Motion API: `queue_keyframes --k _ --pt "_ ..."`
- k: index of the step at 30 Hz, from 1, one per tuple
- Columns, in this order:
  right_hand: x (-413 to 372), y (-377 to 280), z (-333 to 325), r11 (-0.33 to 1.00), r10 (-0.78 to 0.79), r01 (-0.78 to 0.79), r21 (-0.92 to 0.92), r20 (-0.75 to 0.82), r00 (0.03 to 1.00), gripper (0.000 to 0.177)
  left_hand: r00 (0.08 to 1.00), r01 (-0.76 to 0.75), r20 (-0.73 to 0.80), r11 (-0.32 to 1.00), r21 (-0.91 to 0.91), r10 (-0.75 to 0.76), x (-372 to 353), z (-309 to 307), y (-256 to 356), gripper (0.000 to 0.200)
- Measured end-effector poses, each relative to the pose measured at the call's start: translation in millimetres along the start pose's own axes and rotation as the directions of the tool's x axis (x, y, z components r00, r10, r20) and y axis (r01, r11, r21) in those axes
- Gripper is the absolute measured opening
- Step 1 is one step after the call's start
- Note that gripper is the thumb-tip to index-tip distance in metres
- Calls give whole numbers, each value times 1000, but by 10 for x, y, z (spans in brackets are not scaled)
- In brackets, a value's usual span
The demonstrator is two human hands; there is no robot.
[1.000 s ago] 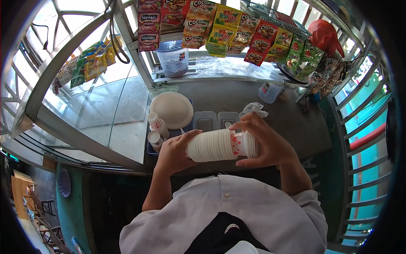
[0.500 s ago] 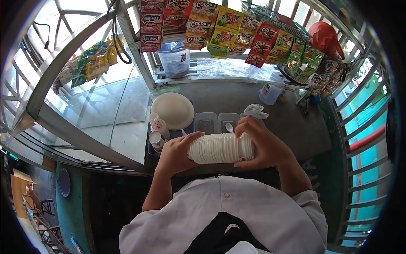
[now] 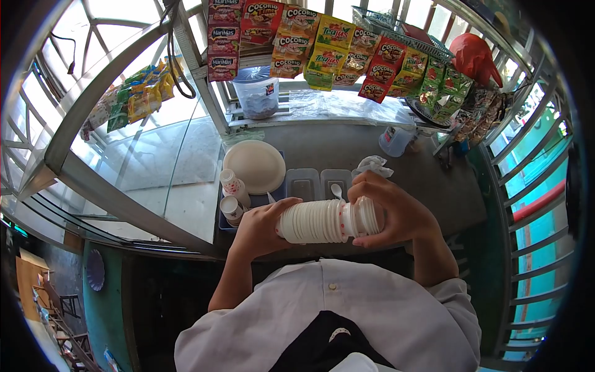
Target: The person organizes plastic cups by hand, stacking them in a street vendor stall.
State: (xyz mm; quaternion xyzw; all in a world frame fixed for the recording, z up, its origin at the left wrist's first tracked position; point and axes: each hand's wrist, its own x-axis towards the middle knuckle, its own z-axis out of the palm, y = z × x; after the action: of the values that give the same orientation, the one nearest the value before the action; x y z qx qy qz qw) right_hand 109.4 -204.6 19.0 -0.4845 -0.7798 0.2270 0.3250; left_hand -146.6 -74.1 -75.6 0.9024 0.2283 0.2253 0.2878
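Note:
A long nested stack of white paper cups (image 3: 313, 221) lies sideways in front of my chest. My left hand (image 3: 257, 229) is wrapped round its left end. On the right, my right hand (image 3: 401, 214) grips a short group of cups (image 3: 370, 216), thumb below and fingers above. A gap with red-dotted cup walls shows between that group and the longer part. Just beyond my hands are two clear plastic tubs (image 3: 304, 183), with a white spoon (image 3: 336, 190) at the right one. A crumpled white plastic bag (image 3: 374, 165) sits behind my right hand.
Standing cup stacks (image 3: 231, 209) and a round cream plate (image 3: 254, 166) are on a blue tray at left. Drink sachets (image 3: 326, 49) hang overhead. A lidded tub (image 3: 257, 94) stands at the back. Glass panels border the left, metal bars (image 3: 527, 248) the right.
My right hand has shifted slightly right with the end cups, opening a gap in the stack where red dots now show. The left hand keeps hold of the longer part.

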Motion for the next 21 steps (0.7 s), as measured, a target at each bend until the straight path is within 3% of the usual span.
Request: queue_keyframes --k 7,21 --pt "15 -82 -115 1000 -5 5 1 62 998 56 1000 -15 5 996 -86 15 -12 29 -41 84" --pt "56 -56 -82 1000 6 -3 -31 99 995 60 1000 17 18 996 -92 -16 -17 -9 -4 87"
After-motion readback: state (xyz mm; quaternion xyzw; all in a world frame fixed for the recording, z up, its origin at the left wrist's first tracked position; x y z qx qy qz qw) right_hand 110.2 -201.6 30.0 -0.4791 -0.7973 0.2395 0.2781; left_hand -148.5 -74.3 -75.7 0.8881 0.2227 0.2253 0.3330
